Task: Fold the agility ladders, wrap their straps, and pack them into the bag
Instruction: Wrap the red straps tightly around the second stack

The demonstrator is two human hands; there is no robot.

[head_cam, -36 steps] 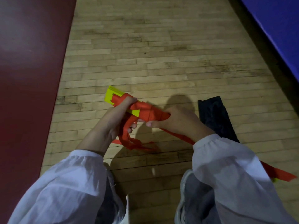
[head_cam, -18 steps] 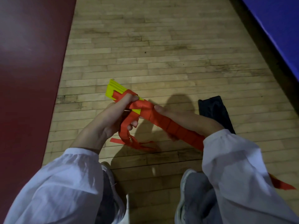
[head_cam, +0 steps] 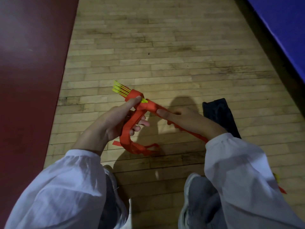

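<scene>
A folded agility ladder (head_cam: 121, 90) of stacked yellow rungs is held above the wooden floor, its rung ends sticking out up-left. Orange strap (head_cam: 149, 105) is wound around the bundle. My left hand (head_cam: 112, 123) grips the bundle from below, thumb on the wrap, with loose strap loops (head_cam: 132, 142) hanging under it down to the floor. My right hand (head_cam: 179, 119) holds the strap on the bundle's right side; the strap runs on under my right sleeve. A black bag (head_cam: 219, 114) lies flat on the floor right of my right hand.
A dark red mat (head_cam: 31, 63) borders the wooden floor (head_cam: 165, 55) on the left, a blue mat (head_cam: 283, 30) on the right. My grey shoes (head_cam: 194, 195) are at the bottom. A bit of orange and yellow ladder (head_cam: 280, 184) shows beside my right sleeve.
The bundle has tilted so the yellow rungs show edge-on. My right hand has shifted along the strap, and the wrap around the bundle sits tighter.
</scene>
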